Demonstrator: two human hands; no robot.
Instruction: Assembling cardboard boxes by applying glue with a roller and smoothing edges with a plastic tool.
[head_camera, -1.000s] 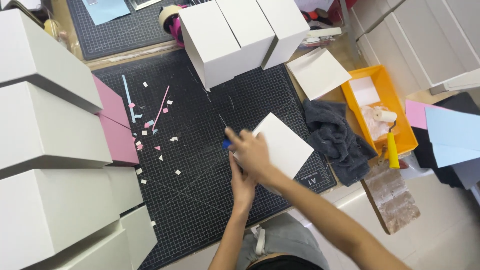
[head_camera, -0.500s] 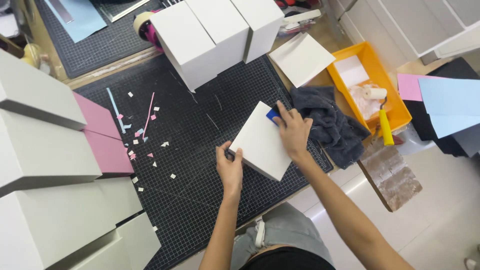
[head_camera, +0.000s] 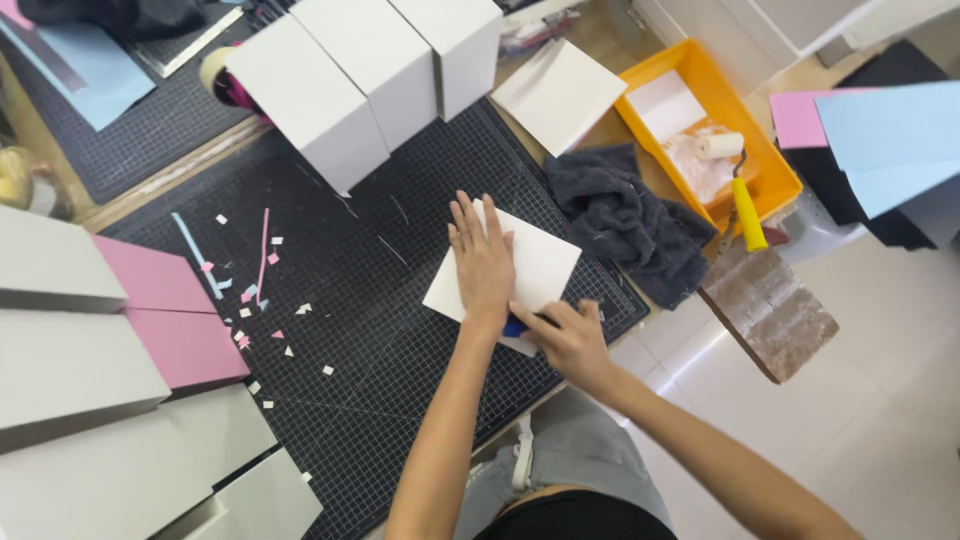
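I look down on a bench (head_camera: 590, 125) covered by a black gridded mat (head_camera: 330, 300), with pale floor tiles to the right. My left hand (head_camera: 483, 262) lies flat, fingers spread, pressing a white card (head_camera: 540, 265) onto the mat near its front edge. My right hand (head_camera: 568, 338) is closed around a small blue tool (head_camera: 514, 326) at the card's near corner, touching the card; what kind of tool it is I cannot tell. Just right of the card lies a dark grey cloth (head_camera: 625, 220). Beyond the cloth an orange tray (head_camera: 770, 165) holds a white sheet, a crumpled white patch and a small roller (head_camera: 722, 146) whose yellow handle hangs over the tray's rim. Behind the card three white boxes (head_camera: 360, 80) stand side by side, closed, with another white card (head_camera: 560, 92) beside them. Pink and white scraps (head_camera: 265, 300) litter the mat to the left, near flat grey and pink boxes (head_camera: 120, 340).
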